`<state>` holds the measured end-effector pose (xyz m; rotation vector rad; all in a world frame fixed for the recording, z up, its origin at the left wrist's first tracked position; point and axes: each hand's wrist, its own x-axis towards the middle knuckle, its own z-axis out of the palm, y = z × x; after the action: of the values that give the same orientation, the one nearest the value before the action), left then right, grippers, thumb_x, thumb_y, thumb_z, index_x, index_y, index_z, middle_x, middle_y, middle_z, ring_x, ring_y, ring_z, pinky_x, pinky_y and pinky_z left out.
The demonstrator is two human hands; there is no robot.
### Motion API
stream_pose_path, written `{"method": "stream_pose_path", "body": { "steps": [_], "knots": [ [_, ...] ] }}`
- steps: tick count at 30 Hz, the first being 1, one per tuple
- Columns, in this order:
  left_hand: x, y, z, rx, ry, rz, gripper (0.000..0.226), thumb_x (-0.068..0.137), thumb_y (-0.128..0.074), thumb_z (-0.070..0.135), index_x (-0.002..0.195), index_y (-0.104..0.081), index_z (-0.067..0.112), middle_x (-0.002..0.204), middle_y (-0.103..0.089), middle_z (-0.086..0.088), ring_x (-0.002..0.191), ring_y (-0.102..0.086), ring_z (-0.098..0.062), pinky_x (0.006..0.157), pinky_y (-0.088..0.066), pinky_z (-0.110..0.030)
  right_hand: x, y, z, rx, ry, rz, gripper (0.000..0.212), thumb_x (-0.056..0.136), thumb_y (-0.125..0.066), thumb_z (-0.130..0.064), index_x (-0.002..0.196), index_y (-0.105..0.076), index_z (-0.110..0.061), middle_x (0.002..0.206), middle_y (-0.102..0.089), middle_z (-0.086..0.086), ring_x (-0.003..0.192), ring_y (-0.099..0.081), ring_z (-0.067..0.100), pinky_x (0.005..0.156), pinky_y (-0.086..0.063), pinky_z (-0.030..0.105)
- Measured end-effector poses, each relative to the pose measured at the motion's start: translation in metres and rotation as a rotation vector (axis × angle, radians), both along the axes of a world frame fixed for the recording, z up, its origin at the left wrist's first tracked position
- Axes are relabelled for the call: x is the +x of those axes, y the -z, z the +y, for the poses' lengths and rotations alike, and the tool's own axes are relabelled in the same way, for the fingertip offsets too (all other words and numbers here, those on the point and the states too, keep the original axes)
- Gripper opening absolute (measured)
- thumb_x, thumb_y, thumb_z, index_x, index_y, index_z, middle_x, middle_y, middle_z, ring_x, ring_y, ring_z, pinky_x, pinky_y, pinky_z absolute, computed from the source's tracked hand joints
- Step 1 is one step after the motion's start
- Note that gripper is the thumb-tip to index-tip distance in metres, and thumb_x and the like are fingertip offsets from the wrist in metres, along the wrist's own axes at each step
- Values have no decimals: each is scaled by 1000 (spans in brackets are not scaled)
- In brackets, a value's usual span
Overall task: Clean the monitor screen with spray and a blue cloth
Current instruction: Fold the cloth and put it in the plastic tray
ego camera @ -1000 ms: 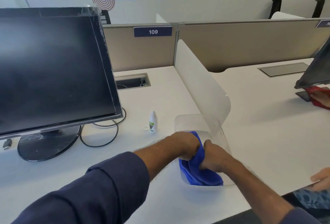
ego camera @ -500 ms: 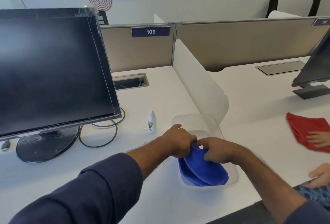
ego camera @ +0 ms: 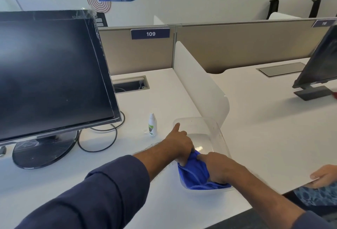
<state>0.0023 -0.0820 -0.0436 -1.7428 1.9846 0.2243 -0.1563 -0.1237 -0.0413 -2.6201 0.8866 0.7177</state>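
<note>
The cloth (ego camera: 196,175), blue and bunched, lies in the near end of a clear tub (ego camera: 218,133) on the desk (ego camera: 255,128), with both hands on it. The left hand (ego camera: 179,143) pinches the cloth's upper left edge between thumb and curled fingers, its forefinger held straight and touching the tub's far left rim, probably to steady the light tub while the cloth is drawn out. The right hand (ego camera: 217,167) reaches down into the tub with fingers curled into the folds, clamped on the cloth's right side; its fingertips are hidden in the fabric. A two-handed hold of this kind suits gathering or opening a crumpled cloth as it comes out of the tub. The spray (ego camera: 152,125), a small white bottle, stands upright just left of the tub, apart from it and untouched, within easy reach of the left hand. Further left stands the monitor (ego camera: 51,75), its dark screen facing the person and tilted slightly back, a black cable (ego camera: 102,144) looping round its stand; film or tape seems to cling to its top right corner. A white divider (ego camera: 198,86) rises just behind the tub. At the right edge, another person's hand (ego camera: 323,176) rests on the neighbouring desk near a second monitor (ego camera: 321,64). The task appears to be at its outset: cloth not yet lifted, screen not yet sprayed.
</note>
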Motion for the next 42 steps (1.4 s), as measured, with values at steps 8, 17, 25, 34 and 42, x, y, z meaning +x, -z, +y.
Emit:
{"method": "stream_pose_path", "body": {
  "steps": [8,17,25,34,42],
  "knots": [
    [-8,-5,1,-29,-34,-54,37,77,-66,32,114,-64,33,89,-58,9,97,-45,-20,110,-11,-56,-5,-16,2,30,69,-32,60,75,-75,-40,126,-49,-23,106,-47,-3,94,-53,19,77,-44,28],
    [-2,-3,3,-156,-70,82,53,78,-69,38,129,-57,32,115,-61,4,118,-46,-21,117,-6,-54,-3,-9,11,-57,138,-85,39,87,-63,-23,121,-45,-13,96,-46,-2,84,-47,19,72,-39,27],
    [-2,-9,-1,-253,-53,138,52,79,-70,32,129,-56,25,121,-60,2,112,-54,-22,102,-35,-38,6,-23,9,62,147,-54,53,86,-56,-9,136,-37,-14,83,-46,-6,85,-52,19,58,-37,19],
    [0,-24,-6,95,-133,335,52,78,-67,58,125,-56,36,109,-61,12,123,-43,-26,104,-33,-39,1,-76,-16,209,108,-119,55,72,-47,-8,112,-61,-43,109,-65,-8,99,-62,17,89,-54,36],
    [13,-55,-2,127,-261,441,62,81,-64,63,132,-54,29,122,-61,5,106,-54,-18,94,-45,-37,5,-72,-31,174,212,-206,34,79,-61,-11,107,-59,-28,94,-60,-7,86,-62,18,75,-56,32]
  ]
}}
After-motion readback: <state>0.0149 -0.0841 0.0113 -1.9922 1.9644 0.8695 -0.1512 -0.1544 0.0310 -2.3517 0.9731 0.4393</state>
